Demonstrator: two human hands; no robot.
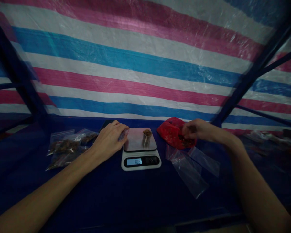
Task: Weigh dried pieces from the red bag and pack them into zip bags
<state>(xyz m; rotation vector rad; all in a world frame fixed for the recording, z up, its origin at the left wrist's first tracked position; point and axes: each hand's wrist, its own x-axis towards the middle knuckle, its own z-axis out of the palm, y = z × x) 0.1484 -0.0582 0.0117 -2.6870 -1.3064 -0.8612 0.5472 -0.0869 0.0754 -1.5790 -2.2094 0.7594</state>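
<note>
At the left edge of a kitchen scale [137, 149], my left hand [113, 136] has its fingers closed on what looks like a clear zip bag [123, 134]. A small metal cup [146, 140], heaped with brown dried bits, stands upright on the weighing plate. The display seems to read 106. My right hand [196, 129] reaches into the mouth of a red bag [169, 132] that holds dark, dried pieces. Its fingers are curled together and a little blurred, so what they grip does not show.
Filled zip bags [66, 147] lie in a pile on the left. Several flat zip bags [190, 173] overlap in front of the red bag. A dark flat object [106, 123] sits behind my left hand. Blue frame posts [247, 77] and a striped sheet [135, 61] bound the blue tabletop [135, 197].
</note>
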